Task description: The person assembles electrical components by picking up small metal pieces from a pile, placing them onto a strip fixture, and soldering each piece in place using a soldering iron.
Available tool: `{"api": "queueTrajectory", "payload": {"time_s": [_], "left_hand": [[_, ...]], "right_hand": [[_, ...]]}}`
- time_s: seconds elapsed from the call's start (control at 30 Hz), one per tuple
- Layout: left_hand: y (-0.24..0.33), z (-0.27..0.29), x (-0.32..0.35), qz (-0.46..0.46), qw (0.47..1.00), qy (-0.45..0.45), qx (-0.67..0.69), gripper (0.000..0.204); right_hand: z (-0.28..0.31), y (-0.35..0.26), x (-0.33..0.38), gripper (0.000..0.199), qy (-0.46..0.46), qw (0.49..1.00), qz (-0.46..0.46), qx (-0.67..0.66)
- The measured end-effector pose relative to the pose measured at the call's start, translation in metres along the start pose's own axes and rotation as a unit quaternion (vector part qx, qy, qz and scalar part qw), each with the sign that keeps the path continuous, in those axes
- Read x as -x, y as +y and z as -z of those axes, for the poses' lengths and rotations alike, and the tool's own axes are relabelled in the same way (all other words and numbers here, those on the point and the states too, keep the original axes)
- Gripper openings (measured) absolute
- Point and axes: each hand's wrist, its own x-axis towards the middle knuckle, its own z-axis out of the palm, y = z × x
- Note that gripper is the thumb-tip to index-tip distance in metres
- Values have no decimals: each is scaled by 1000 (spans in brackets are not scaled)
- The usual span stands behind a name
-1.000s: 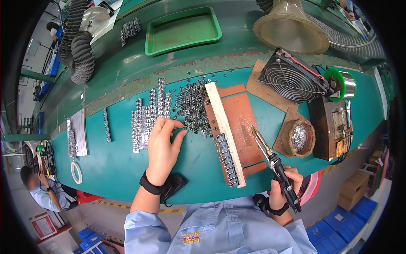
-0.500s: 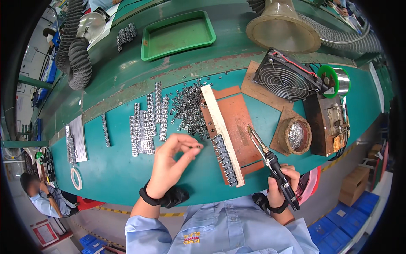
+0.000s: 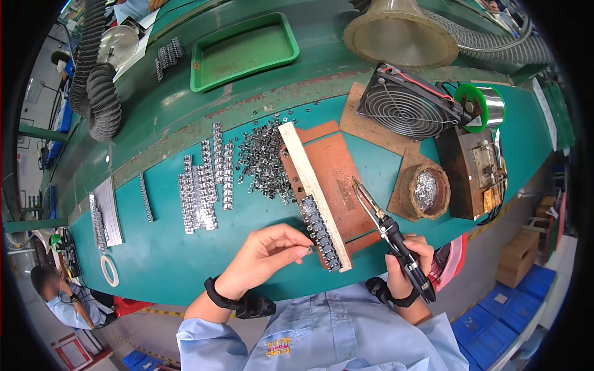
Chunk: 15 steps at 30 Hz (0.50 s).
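- Left hand point(image 3: 263, 256): fingertips pinch a small metal part point(image 3: 307, 251), just left of the wooden strip point(image 3: 313, 193), whose long axis runs near–far.
- Right hand point(image 3: 409, 263): fist closed around the soldering iron point(image 3: 390, 232), tip pointing far-left.

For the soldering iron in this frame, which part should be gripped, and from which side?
Grip the soldering iron by its dark handle at the near end, coming from the person's right side, as the right hand does here. The thin metal tip points away toward the brown board, so it looks like the working end and is probably best left untouched. The left hand pinches a small metal part.
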Motion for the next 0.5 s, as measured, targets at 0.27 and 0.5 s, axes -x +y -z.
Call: {"api": "queueTrajectory", "payload": {"time_s": [0.27,0.5], "left_hand": [[-10,-6,-11,-21,999,33,37,23],[-8,-6,-13,-13,997,41,65,24]], "right_hand": [[0,4,0,40,26,999,20,-9],[-1,6,-1,41,26,999,31,-21]]}}
